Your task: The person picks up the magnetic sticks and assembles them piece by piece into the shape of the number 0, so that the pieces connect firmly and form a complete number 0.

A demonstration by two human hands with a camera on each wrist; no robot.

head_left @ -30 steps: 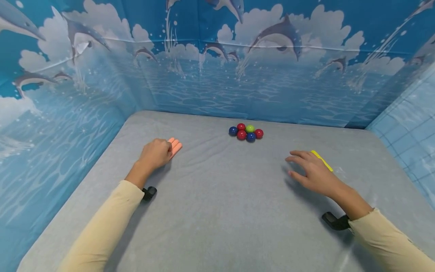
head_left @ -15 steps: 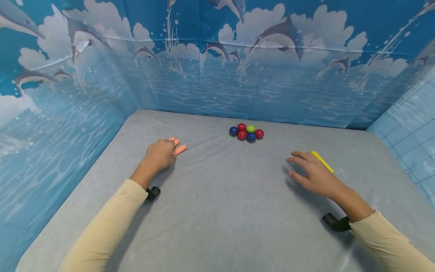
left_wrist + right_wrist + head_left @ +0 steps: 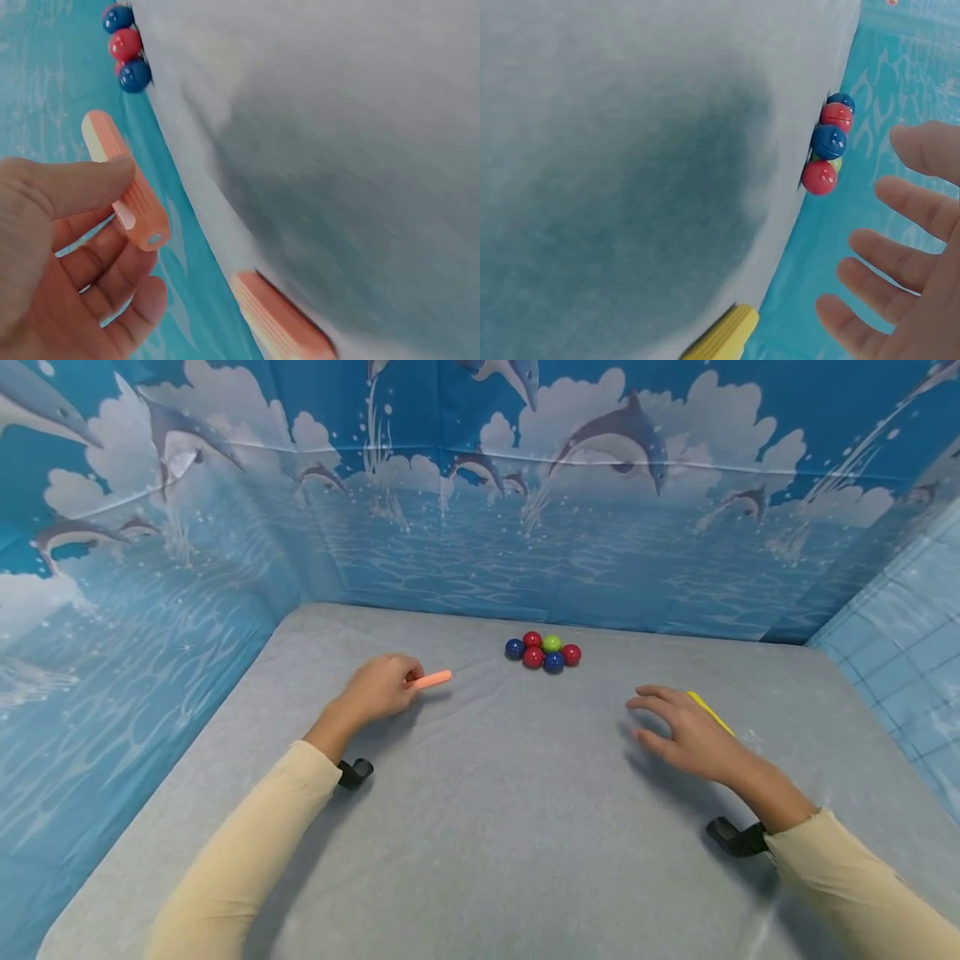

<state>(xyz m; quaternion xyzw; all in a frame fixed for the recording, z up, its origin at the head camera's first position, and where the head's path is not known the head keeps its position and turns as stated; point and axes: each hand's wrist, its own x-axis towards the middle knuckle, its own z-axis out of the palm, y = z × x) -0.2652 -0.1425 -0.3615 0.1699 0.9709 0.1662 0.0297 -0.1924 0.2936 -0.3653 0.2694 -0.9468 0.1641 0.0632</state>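
My left hand pinches an orange ribbed stick between thumb and fingers. Up close in the left wrist view, this stick has rounded sides and a small hole in its near end. A similar orange ribbed piece lies on the grey surface below the hand; in the head view the hand hides it. My right hand hovers with relaxed, spread fingers and holds nothing. Partly covered by it in the head view is a yellow ribbed piece, whose end also shows in the right wrist view.
Toward the back of the grey table sits a tight cluster of glossy balls: blue, red and green. A dolphin-print curtain rises behind the table and along its left side.
My left hand has moved right and slightly forward, drawing one orange stick off the group it covered a second ago. The right hand has barely shifted.
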